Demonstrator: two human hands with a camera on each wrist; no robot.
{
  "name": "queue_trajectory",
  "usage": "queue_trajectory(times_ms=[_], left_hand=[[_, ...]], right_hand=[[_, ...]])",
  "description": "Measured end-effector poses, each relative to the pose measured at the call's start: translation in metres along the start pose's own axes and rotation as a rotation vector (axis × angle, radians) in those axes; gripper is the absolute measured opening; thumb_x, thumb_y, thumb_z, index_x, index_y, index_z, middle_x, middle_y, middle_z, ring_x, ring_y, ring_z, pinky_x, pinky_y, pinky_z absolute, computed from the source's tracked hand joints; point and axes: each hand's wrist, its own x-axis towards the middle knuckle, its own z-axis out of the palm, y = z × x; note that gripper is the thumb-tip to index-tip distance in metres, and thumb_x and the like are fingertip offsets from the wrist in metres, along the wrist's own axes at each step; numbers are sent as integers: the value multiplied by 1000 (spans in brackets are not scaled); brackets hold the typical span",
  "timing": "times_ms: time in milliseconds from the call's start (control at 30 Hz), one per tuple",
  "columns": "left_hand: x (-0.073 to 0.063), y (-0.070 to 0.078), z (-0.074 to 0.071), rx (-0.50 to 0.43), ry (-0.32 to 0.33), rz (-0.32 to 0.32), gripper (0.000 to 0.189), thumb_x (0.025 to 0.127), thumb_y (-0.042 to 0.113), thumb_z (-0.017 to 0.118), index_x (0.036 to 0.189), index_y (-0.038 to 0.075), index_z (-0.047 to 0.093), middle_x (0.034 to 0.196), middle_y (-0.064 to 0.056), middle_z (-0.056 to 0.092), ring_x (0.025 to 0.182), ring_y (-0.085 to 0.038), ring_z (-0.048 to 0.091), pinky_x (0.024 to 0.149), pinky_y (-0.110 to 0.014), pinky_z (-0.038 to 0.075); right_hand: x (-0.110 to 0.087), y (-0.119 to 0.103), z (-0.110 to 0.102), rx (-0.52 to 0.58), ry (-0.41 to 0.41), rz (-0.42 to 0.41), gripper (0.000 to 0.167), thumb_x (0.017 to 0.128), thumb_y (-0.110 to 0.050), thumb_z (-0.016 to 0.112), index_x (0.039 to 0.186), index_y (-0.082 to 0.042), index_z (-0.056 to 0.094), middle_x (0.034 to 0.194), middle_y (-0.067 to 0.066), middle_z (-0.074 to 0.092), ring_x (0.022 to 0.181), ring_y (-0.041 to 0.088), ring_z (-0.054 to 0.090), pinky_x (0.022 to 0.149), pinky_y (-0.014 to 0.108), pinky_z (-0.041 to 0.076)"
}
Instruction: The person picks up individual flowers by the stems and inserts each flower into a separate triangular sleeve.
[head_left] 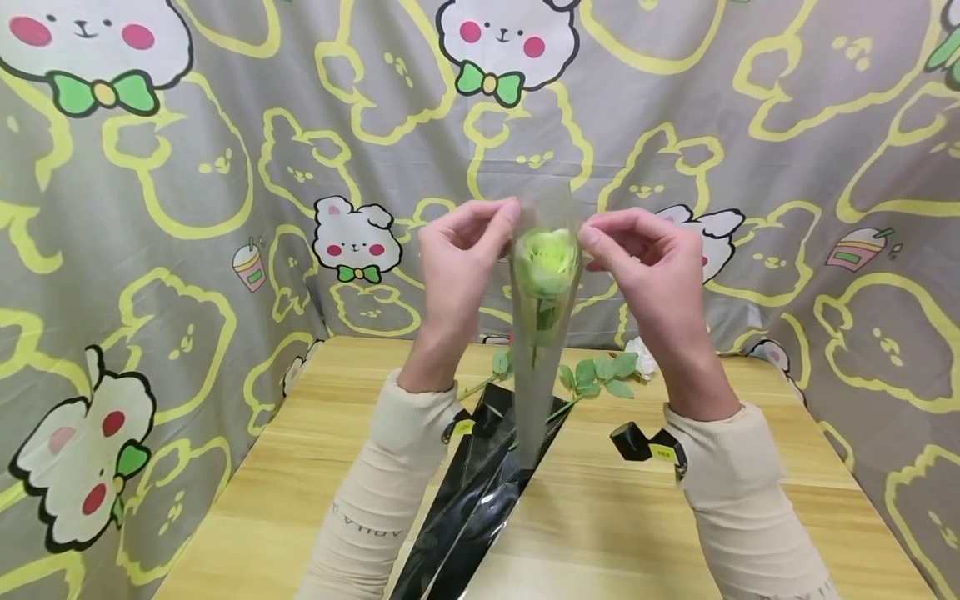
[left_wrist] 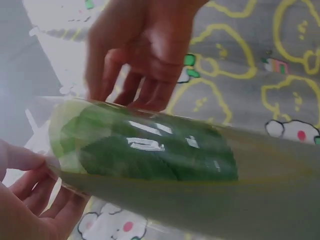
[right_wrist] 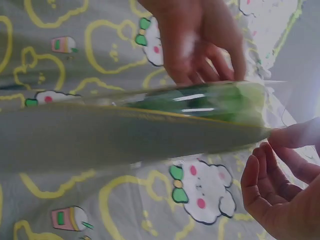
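Note:
A pale green-white rose [head_left: 551, 262] stands upright inside a tall, narrow translucent flower sleeve [head_left: 529, 400], held up above the table. My left hand [head_left: 461, 271] pinches the sleeve's upper left edge between thumb and forefinger. On the opposite side, my right hand [head_left: 660, 271] pinches the upper right edge. In the left wrist view, green leaves [left_wrist: 160, 150] show through the clear front of the sleeve, below the bloom. The right wrist view shows the thumb and forefinger right at the sleeve's rim, with a yellow line running along the sleeve's grey panel [right_wrist: 125, 140].
Black glossy flower sleeves [head_left: 465, 517] lie across the wooden table [head_left: 637, 508] under the hands. Behind them lie leafy green stems [head_left: 600, 375] and a white flower [head_left: 642, 358]. A patterned grey curtain [head_left: 405, 175] closes off the back and sides.

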Motion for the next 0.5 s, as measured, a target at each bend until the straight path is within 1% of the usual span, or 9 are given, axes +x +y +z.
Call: queue_trajectory(times_ms=[67,133,200,233,300,367,433,500], left_hand=[[2,4,-1,-35,41,-1,15,93,3,75,101,-9,76,91,-8,76,76,-14,67,69,-29,58],[4,6,-2,-57,66,-3,15,93,3,75,101,-9,76,91,-9,76,78,-15,69,69,-31,60],[5,8,-3,-74,59,-9,15,93,4,74,102,-8,75,92,-10,76,81,-16,70,71,-35,61],[5,7,-4,-75,45,-13,16,94,5,74,104,-8,75,95,-10,76,84,-17,70,73,-36,61],[3,5,-7,-71,3,-29,21,97,9,72,112,-5,74,105,-10,75,95,-18,69,79,-38,60],[-4,-2,-11,-68,-54,-69,29,99,10,68,126,0,69,118,-12,72,106,-22,67,87,-40,59],[-15,-14,-18,-34,-129,-148,43,101,14,68,143,10,59,134,-9,65,121,-21,62,97,-40,54],[-30,-30,-23,-5,-227,-226,57,99,15,69,152,19,48,142,-7,60,128,-23,58,102,-42,51]], right_hand=[[3,-4,0,24,14,-13,14,88,-1,80,94,10,75,88,13,72,69,20,65,69,28,59],[6,-7,0,51,21,-24,13,87,1,79,94,10,75,89,13,71,69,20,65,68,29,59],[8,-11,1,70,20,-17,12,87,2,79,94,10,75,91,14,71,71,20,65,69,29,59],[9,-12,2,77,20,-9,12,87,1,80,94,10,75,92,14,70,72,20,66,70,30,60],[11,-14,6,90,19,5,13,87,0,80,95,9,75,94,16,70,74,21,67,71,31,60],[13,-16,10,100,21,17,13,87,-1,80,94,8,75,94,16,70,76,21,67,72,32,60],[16,-18,13,105,22,20,14,87,-3,80,94,8,75,94,17,70,77,22,67,72,32,60],[19,-18,15,103,23,22,14,87,-3,80,94,8,75,93,16,70,78,22,68,71,32,60]])
